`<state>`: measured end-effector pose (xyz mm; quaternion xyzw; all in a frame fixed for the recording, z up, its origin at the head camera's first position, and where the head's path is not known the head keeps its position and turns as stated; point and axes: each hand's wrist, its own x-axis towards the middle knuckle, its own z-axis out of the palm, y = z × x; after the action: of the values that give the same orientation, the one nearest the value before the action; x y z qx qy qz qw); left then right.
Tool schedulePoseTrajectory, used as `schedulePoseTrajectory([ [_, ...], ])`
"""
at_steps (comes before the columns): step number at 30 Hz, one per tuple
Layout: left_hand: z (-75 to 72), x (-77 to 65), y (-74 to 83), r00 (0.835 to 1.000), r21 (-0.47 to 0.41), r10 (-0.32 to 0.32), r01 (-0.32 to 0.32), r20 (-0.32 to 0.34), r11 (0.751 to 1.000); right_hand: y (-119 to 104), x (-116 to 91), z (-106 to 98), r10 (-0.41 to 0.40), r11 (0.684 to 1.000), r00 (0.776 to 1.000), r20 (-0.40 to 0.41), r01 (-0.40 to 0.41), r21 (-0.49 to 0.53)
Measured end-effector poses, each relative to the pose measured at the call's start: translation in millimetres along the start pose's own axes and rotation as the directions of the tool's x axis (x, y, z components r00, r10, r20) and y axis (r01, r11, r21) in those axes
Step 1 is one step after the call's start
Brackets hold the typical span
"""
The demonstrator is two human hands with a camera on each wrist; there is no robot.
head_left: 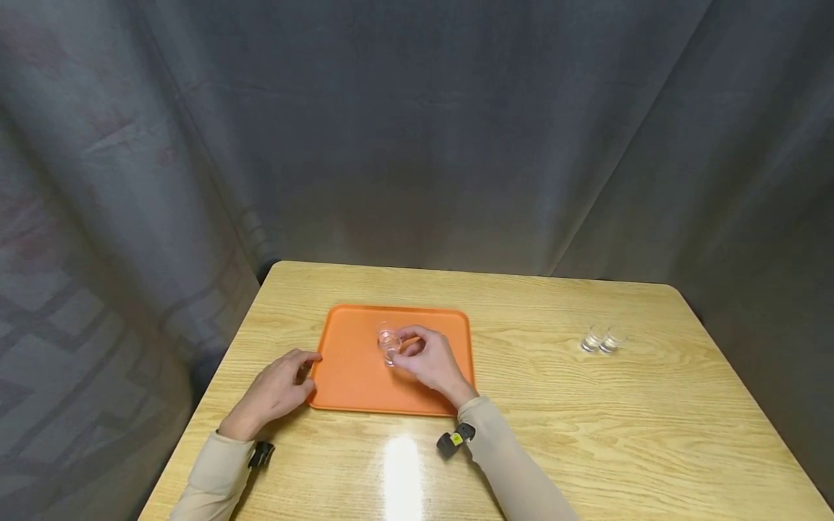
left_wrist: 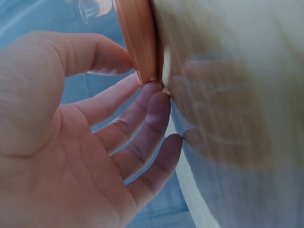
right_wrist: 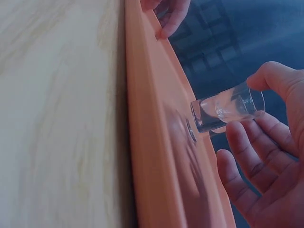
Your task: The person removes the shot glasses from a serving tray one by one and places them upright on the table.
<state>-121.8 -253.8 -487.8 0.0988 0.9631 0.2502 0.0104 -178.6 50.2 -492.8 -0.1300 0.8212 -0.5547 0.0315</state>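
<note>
My right hand (head_left: pixel 431 362) pinches a small clear shot glass (right_wrist: pixel 228 109) near its rim between thumb and fingers. The glass is upright, its base close over the orange tray (head_left: pixel 352 376). Another shot glass (head_left: pixel 385 331) stands on the tray just beyond it, partly overlapped by the held one in the head view. My left hand (head_left: pixel 281 385) is at the tray's left edge, fingers loosely bent. In the left wrist view, the thumb and fingertips (left_wrist: pixel 156 97) touch the tray's rim (left_wrist: pixel 137 38) near a corner.
Two more shot glasses (head_left: pixel 592 339) stand side by side on the wooden table (head_left: pixel 554 427), well to the right of the tray. A dark curtain (head_left: pixel 417 145) hangs behind the table and along both sides.
</note>
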Motion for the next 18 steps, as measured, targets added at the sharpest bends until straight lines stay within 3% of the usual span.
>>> schedulePoseTrajectory([
  [18, -0.3, -1.1, 1.1, 1.0, -0.008, -0.009, 0.009, 0.006, 1.0, 2, -6, -21, 0.039, 0.995, 0.992, -0.119, -0.027, 0.098],
])
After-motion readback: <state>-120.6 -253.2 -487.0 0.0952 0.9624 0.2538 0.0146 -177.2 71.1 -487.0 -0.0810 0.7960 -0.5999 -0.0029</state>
